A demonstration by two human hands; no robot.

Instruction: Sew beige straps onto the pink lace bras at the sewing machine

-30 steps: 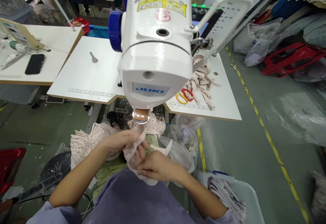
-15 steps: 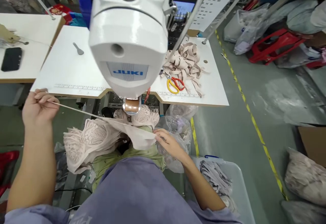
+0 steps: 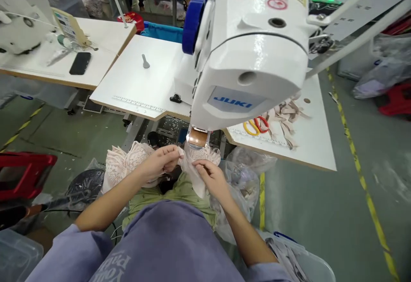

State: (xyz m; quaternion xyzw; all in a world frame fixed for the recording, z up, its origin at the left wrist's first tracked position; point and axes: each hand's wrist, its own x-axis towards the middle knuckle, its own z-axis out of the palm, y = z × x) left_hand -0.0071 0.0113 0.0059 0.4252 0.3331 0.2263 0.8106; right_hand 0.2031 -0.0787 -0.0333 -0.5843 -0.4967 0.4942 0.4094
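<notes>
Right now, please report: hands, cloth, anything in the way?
Left hand and right hand pinching pale cloth. Cloth hanging near sewing machine. Scissors on table, away from hands.

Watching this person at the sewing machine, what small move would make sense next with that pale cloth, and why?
Probably easing the hands a little apart to spread the cloth: the left hand and right hand both grip the pale cloth close together, and it hangs slack rather than flat, in front of the sewing machine.
</notes>
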